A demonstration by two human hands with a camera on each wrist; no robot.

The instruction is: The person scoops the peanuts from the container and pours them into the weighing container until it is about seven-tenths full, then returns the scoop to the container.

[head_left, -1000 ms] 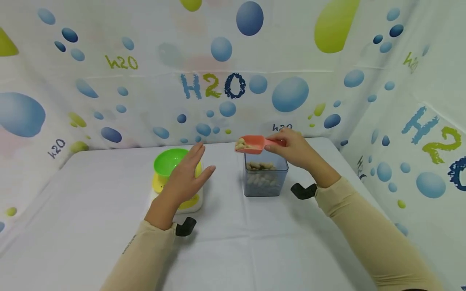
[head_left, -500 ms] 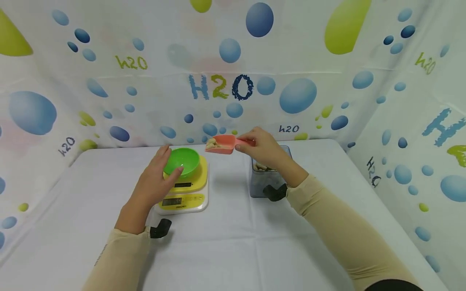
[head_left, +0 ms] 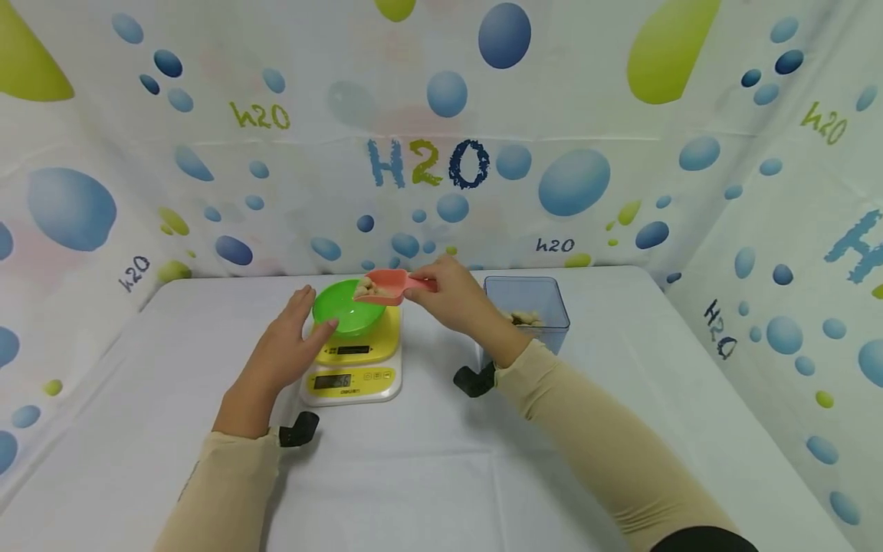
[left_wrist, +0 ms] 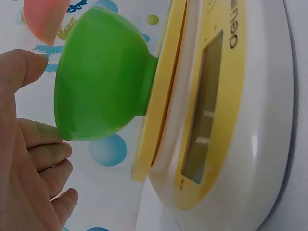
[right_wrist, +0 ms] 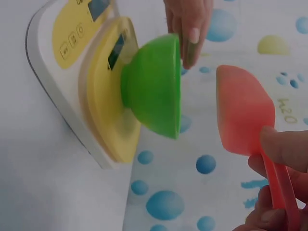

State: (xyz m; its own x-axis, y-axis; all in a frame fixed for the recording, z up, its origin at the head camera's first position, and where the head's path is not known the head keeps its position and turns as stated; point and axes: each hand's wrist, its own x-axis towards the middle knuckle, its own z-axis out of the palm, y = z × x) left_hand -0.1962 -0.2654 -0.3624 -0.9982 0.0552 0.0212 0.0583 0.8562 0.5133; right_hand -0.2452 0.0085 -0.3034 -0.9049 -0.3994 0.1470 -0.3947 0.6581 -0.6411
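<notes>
A coral-pink plastic scoop, carrying a few pale peanuts in their shells, is held above a green bowl, its lip over the bowl's right side and apart from the rim. The right hand pinches the scoop's handle. The left hand is spread beside the bowl, thumb well away from the fingers; whether its fingertips touch the rim is unclear.

The bowl stands upright on the yellow platform of a white-and-yellow digital kitchen scale. Its display shows blurred digits that look like 56; the brand mark starts with "de", the rest hard to read. To the right, a translucent blue-grey square container, partly behind the right forearm, holds more peanuts. The white backdrop has coloured bubbles and reads "H2O" and "h2O".
</notes>
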